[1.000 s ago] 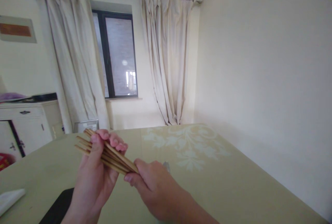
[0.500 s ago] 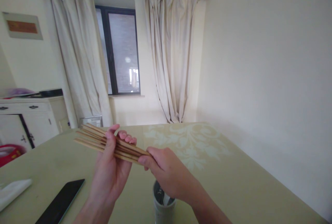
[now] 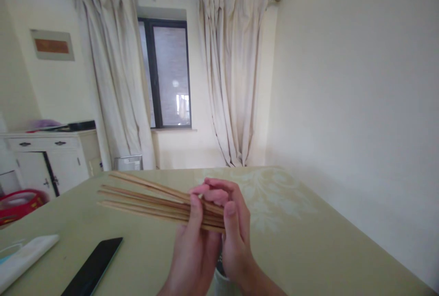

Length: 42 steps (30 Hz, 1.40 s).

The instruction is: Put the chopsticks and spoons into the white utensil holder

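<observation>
A bundle of wooden chopsticks (image 3: 151, 200) points leftward over the table, its far ends fanned apart. My left hand (image 3: 197, 241) is wrapped round the bundle, the thumb pressed across the sticks. Close against it, my right hand (image 3: 238, 227) closes round the right-hand ends, which its fingers and palm partly hide. Below the hands stands a pale cylindrical holder (image 3: 224, 282) with something dark inside; my wrists cover most of it.
A dark phone-like slab (image 3: 94, 266) and a white flat object (image 3: 29, 259) lie on the table (image 3: 308, 250) at left. Beyond are a red basket-like container (image 3: 24, 204), a white cabinet (image 3: 65, 159), curtains (image 3: 229, 81) and a wall on the right.
My left hand has slid along the chopsticks toward their right ends, beside my right hand. The right hand has turned to cup those ends. The view has shifted slightly left.
</observation>
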### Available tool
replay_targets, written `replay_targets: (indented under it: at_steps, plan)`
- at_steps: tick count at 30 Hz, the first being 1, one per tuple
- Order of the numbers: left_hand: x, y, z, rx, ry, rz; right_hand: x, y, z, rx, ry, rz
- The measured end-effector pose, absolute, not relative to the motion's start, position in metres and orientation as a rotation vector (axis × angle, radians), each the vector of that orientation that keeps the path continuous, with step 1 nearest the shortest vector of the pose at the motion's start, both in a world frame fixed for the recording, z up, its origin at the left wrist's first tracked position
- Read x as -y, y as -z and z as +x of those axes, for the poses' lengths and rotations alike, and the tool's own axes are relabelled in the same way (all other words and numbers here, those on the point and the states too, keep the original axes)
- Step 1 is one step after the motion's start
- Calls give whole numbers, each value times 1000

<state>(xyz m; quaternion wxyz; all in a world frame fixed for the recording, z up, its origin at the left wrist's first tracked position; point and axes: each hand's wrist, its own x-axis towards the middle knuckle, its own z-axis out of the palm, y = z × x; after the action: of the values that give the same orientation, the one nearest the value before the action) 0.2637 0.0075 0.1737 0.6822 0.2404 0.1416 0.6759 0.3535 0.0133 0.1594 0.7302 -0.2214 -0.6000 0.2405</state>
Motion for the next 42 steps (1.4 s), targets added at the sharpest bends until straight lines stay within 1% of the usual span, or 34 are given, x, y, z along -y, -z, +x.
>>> replay_targets:
  at_steps: [2,5,9,12,14,17,19,21,27,31,38,42]
  plan:
    - [-4,-169,272,-333,-1441,566,-14,-153,349,1337,-466,-489]
    - [-2,-165,276,-302,-1441,583,-17,-146,347,1329,-367,-491]
    - [-7,-161,276,-369,-1368,635,-20,-145,353,1322,-353,-535]
    - [-18,-161,262,-480,-1302,818,-18,-156,365,1437,-373,-660]
    - [-26,-164,246,-575,-1156,1101,-14,-167,375,1514,-493,-717]
    - [-32,-170,224,-552,-650,1569,-8,-183,387,1558,-934,-653]
    - [-32,-170,217,-436,-334,1701,-5,-189,393,1543,-1268,-546]
    - [-32,-165,217,-362,-209,1698,-2,-193,397,1539,-1438,-464]
    - [-39,-140,232,-282,-228,1573,-4,-193,403,1512,-1303,-461]
    - [-46,-130,232,-221,-166,1450,-11,-188,404,1468,-1366,-405]
    - [-55,-130,224,-199,-84,1316,-24,-183,410,1471,-1300,-451]
    - [-62,-128,218,-250,-159,1378,-27,-187,407,1506,-1298,-473]
